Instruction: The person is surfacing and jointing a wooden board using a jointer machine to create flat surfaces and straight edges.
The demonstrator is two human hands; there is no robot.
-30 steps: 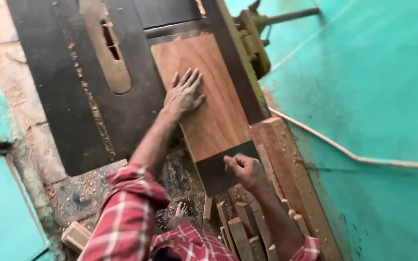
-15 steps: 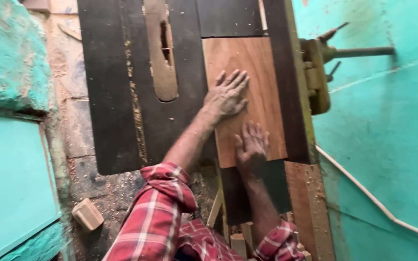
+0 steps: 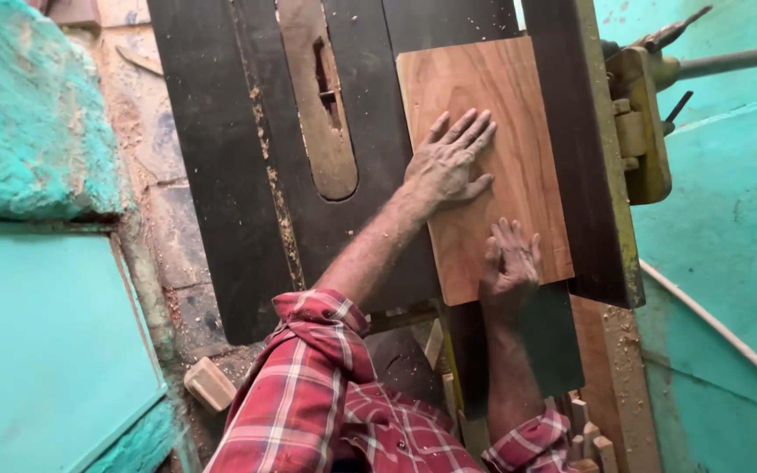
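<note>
- Overhead, one dark saw table (image 3: 221,175) fills the middle of the view, dusted with sawdust; compared with a second ago it sits more squarely, so the head has swung over the work.
- Next, one turquoise wall (image 3: 729,263) runs down the right side, and one turquoise slab (image 3: 37,350) lies at lower left.
- One long dark fence (image 3: 584,158) stands along the right edge of the table, with a yellowed clamp (image 3: 641,123) bolted beside it.
- One reddish-brown wood board (image 3: 492,166) lies flat on the table, its right edge against the fence — it sits further up the table than a second ago, which suggests a steady push forward.
- One tan slotted plate (image 3: 317,96) sits in the table just left of the board, apart from it.
- Two hands, both on the board: the left hand (image 3: 449,162) is spread flat on its middle, fingers splayed, pressing rather than gripping.
- The right hand (image 3: 510,263) — off the board's near end a second ago — now lies flat on its near corner, fingers open, clasping nothing.
- One small pale wood block (image 3: 209,384) lies on the floor by the red checked sleeve (image 3: 308,394).
</note>
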